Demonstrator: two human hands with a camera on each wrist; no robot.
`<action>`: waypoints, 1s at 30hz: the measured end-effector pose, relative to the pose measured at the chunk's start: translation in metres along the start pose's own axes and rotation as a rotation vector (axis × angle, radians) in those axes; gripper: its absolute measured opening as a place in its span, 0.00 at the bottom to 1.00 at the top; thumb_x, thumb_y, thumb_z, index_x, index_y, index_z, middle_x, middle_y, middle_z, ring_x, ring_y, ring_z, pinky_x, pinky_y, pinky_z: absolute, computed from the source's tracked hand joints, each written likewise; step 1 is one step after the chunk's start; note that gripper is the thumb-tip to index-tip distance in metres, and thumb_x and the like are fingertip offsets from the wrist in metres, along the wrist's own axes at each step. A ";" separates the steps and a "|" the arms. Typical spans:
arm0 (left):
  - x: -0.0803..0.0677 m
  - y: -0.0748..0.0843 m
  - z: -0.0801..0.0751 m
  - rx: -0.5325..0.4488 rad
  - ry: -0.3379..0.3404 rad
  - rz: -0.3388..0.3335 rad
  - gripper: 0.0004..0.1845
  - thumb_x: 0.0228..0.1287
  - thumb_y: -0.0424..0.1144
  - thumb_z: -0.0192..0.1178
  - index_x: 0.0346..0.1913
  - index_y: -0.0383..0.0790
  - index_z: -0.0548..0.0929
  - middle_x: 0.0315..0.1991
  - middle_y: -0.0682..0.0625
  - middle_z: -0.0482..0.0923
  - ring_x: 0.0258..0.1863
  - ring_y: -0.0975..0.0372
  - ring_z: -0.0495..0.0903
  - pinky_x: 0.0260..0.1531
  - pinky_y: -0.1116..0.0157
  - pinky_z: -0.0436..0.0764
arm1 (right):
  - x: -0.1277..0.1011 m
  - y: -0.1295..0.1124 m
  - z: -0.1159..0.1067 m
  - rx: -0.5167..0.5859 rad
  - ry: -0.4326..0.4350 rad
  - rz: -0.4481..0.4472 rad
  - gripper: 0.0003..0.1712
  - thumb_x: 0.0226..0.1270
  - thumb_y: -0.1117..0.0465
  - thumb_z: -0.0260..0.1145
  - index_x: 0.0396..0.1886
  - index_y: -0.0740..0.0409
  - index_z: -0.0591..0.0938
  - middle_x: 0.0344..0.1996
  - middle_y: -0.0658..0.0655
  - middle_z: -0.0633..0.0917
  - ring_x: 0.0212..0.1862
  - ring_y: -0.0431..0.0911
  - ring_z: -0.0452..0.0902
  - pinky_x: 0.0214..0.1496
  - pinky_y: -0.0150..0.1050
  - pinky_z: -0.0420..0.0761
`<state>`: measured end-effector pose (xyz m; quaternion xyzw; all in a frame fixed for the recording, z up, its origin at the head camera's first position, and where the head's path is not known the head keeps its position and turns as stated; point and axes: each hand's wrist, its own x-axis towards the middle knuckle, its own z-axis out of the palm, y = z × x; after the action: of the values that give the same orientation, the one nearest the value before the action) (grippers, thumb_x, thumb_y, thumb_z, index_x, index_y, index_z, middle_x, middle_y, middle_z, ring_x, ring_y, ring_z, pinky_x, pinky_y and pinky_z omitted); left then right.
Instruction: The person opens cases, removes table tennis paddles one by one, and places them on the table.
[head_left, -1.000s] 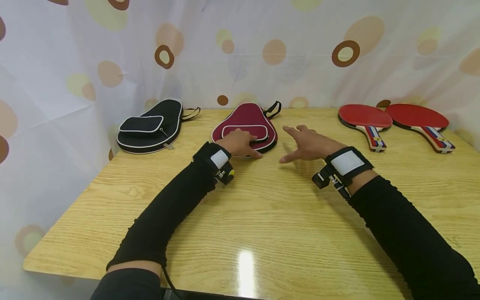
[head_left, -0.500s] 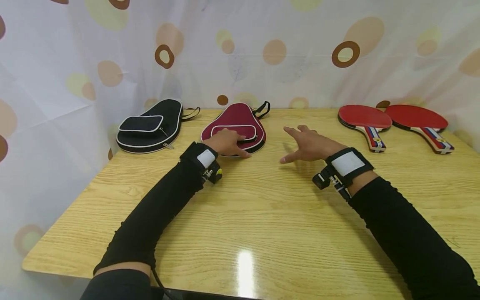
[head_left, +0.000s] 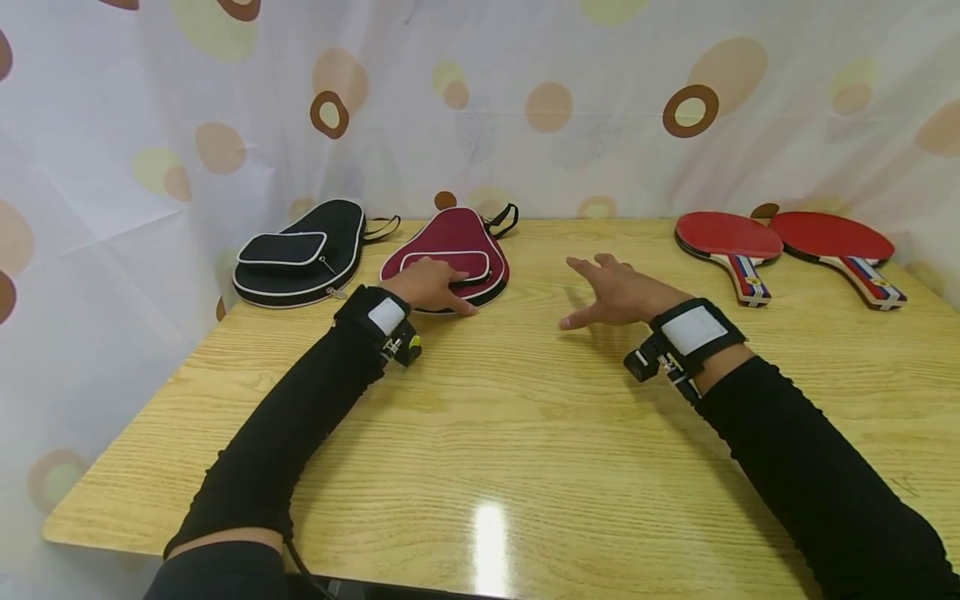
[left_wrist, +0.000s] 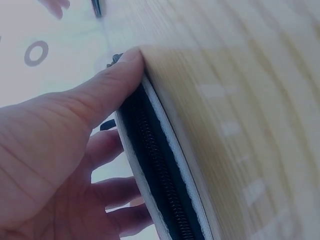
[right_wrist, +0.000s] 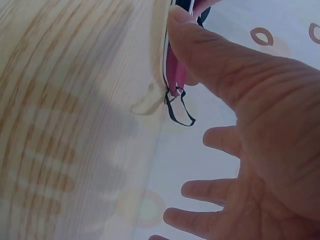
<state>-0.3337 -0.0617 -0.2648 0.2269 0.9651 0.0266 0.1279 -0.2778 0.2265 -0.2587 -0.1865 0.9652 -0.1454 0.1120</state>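
A dark red table-tennis bat case (head_left: 451, 232) with white piping and a front pocket lies at the back of the table, left of centre. My left hand (head_left: 422, 285) grips its front part, fingers over the top and thumb at the front edge. The black zip (left_wrist: 157, 165) runs along that edge in the left wrist view. My right hand (head_left: 618, 290) hovers above the table, fingers spread, holding nothing, to the right of the case. In the right wrist view, the case's black strap (right_wrist: 181, 111) shows beyond my thumb.
To the left lies a black bat case (head_left: 300, 254) with a wrist strap, close beside the red one. Two red table-tennis bats, one nearer (head_left: 729, 235) and one farther right (head_left: 832, 236), lie at the back right. A patterned curtain (head_left: 480, 108) stands behind the table.
My left hand and the red case have slid left along the table, nearer the black case. My right hand, the bats and the black case have stayed in place.
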 end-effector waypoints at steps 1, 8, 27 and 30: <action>-0.001 -0.002 0.000 -0.001 -0.001 -0.001 0.40 0.67 0.60 0.63 0.77 0.47 0.65 0.74 0.42 0.65 0.73 0.49 0.64 0.69 0.51 0.67 | 0.000 0.000 0.000 0.000 0.000 -0.004 0.61 0.62 0.41 0.73 0.81 0.64 0.51 0.73 0.81 0.50 0.71 0.79 0.50 0.65 0.73 0.61; -0.007 -0.017 -0.002 0.001 -0.006 -0.004 0.40 0.68 0.58 0.63 0.77 0.44 0.65 0.74 0.40 0.65 0.74 0.48 0.63 0.70 0.50 0.65 | -0.001 0.000 0.001 0.011 -0.004 -0.021 0.60 0.63 0.42 0.73 0.80 0.65 0.51 0.73 0.82 0.50 0.71 0.79 0.50 0.65 0.73 0.61; -0.018 -0.039 -0.002 -0.043 -0.002 -0.031 0.40 0.67 0.56 0.65 0.76 0.42 0.66 0.74 0.38 0.64 0.74 0.47 0.62 0.70 0.48 0.65 | 0.000 0.000 0.003 0.007 -0.020 -0.055 0.59 0.64 0.42 0.72 0.79 0.68 0.52 0.73 0.83 0.50 0.72 0.79 0.49 0.66 0.72 0.61; -0.018 -0.040 -0.004 -0.037 -0.027 -0.039 0.42 0.67 0.58 0.64 0.77 0.42 0.64 0.75 0.38 0.63 0.75 0.47 0.61 0.70 0.47 0.63 | 0.001 -0.001 0.003 0.006 -0.020 -0.059 0.58 0.65 0.43 0.72 0.80 0.68 0.51 0.73 0.83 0.50 0.72 0.79 0.48 0.66 0.72 0.61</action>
<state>-0.3362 -0.1057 -0.2615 0.2062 0.9668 0.0391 0.1456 -0.2774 0.2245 -0.2615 -0.2159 0.9577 -0.1496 0.1177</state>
